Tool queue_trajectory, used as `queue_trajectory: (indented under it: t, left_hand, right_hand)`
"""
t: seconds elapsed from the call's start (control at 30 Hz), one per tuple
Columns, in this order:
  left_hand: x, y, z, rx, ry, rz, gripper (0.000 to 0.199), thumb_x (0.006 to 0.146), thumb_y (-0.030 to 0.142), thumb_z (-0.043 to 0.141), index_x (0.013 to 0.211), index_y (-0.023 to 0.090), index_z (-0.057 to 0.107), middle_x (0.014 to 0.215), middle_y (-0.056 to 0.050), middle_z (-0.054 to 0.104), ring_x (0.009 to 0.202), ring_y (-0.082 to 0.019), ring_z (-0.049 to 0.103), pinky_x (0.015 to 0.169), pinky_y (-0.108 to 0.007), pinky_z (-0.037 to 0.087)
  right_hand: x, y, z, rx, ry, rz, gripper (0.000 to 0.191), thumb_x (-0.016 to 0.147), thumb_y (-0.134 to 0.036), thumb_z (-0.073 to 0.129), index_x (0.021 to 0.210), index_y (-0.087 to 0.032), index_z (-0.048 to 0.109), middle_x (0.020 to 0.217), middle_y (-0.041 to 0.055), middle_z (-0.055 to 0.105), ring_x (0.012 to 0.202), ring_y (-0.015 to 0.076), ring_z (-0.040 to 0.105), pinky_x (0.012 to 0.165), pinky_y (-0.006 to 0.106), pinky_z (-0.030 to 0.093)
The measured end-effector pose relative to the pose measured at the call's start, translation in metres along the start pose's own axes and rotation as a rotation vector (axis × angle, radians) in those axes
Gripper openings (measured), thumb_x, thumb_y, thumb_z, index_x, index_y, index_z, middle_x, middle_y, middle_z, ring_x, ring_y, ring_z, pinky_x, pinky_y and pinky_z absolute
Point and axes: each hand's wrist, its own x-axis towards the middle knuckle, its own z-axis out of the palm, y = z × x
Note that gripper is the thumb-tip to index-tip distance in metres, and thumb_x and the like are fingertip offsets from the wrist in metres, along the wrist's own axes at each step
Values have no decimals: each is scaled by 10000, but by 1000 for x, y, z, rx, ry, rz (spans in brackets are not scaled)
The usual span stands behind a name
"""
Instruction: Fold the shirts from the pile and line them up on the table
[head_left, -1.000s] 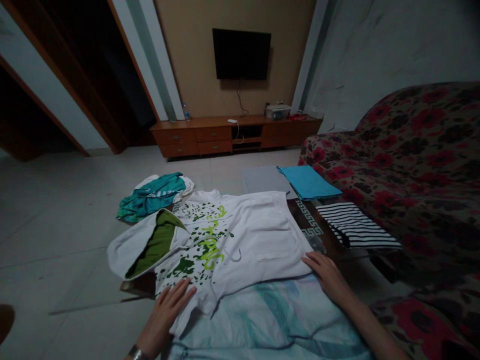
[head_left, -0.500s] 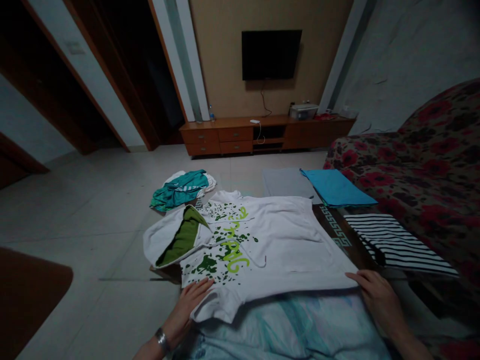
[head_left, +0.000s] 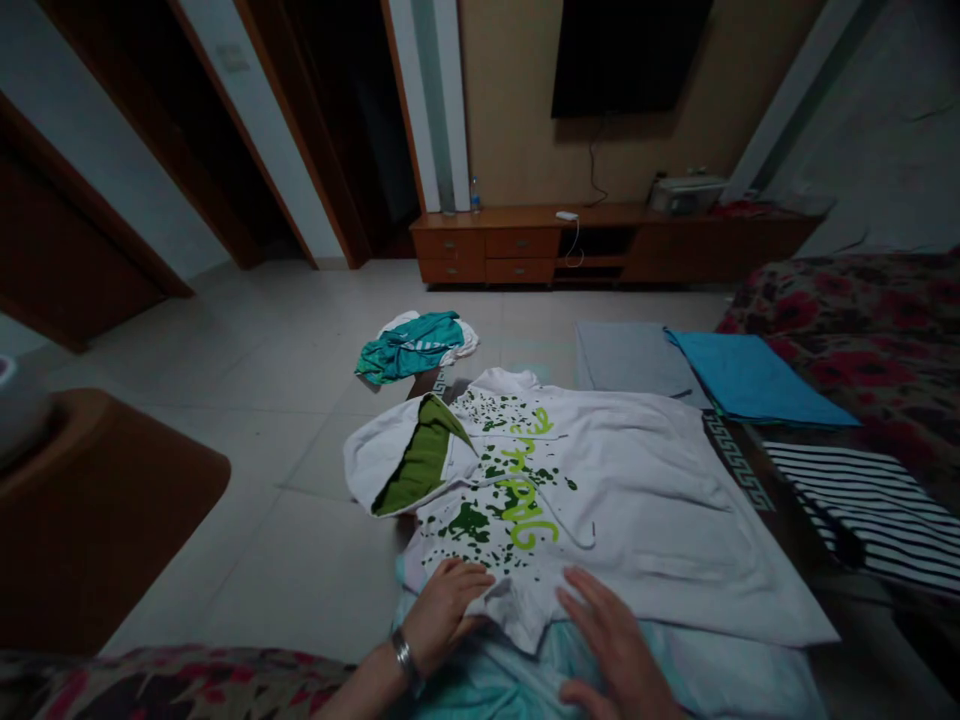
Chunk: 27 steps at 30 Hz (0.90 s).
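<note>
A white hooded shirt [head_left: 645, 500] with green splashes and lettering lies spread out, its hood with green lining to the left. My left hand [head_left: 450, 610], with a silver band at the wrist, is closed on the near sleeve by the shoulder. My right hand [head_left: 611, 640] has its fingers apart and holds nothing, just right of that sleeve at the shirt's near edge. Pale teal fabric [head_left: 720, 665] lies beneath the near side of the shirt.
Beyond the shirt are a teal and white garment heap [head_left: 412, 345], folded grey cloth [head_left: 630, 358], blue cloth [head_left: 757, 375] and black-and-white striped cloth [head_left: 870, 500]. A flowered sofa [head_left: 862, 310] stands right; a brown rounded piece of furniture [head_left: 112, 510] stands left.
My right hand has let go of the shirt's hem corner and moved left to near the sleeve. My left hand has closed on the sleeve. The camera view has turned left and down.
</note>
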Motion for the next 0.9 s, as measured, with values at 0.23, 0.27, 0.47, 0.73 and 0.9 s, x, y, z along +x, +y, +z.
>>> queue_trajectory:
  t: [0.23, 0.27, 0.47, 0.73, 0.9]
  left_hand:
    - [-30, -12, -15, 119, 128, 73, 441, 931, 458, 405, 1317, 275, 511, 1245, -67, 631, 1149, -214, 557, 1006, -376, 394]
    - [-41, -26, -20, 200, 195, 43, 428, 936, 405, 419, 1336, 269, 491, 1263, -65, 620, 1190, -211, 530, 1028, -369, 378]
    - [-88, -141, -76, 667, 518, -368, 508, 884, 179, 481, 1389, 208, 438, 1453, -148, 418, 1362, -284, 343, 1080, -485, 267]
    - [-77, -193, -95, 616, 253, -260, 607, 841, 200, 533, 1427, 230, 379, 1501, -116, 352, 1400, -262, 279, 1115, -475, 170]
    - [-85, -188, -59, 606, 399, -287, 596, 809, 53, 423, 1377, 231, 466, 1393, -115, 502, 1310, -244, 414, 1078, -452, 213]
  right_hand:
    - [49, -63, 96, 0, -18, 101, 784, 591, 1, 452, 1358, -156, 421, 1057, 98, 640, 1002, 246, 562, 967, 430, 410]
    - [48, -60, 98, 21, -16, 108, 739, 555, 12, 433, 1268, -169, 504, 971, 78, 645, 934, 237, 570, 937, 424, 424]
    - [51, -46, 78, 117, -7, -91, 463, 600, -52, 428, 1004, -212, 588, 896, 56, 618, 849, 217, 562, 871, 423, 441]
    - [99, -56, 40, 96, 18, -220, 265, 881, -151, 369, 1028, -191, 586, 799, 63, 640, 718, 174, 578, 630, 266, 432]
    - [96, -65, 45, 36, 71, -316, 327, 970, -215, 295, 841, -205, 595, 612, 13, 579, 554, 132, 517, 524, 243, 346]
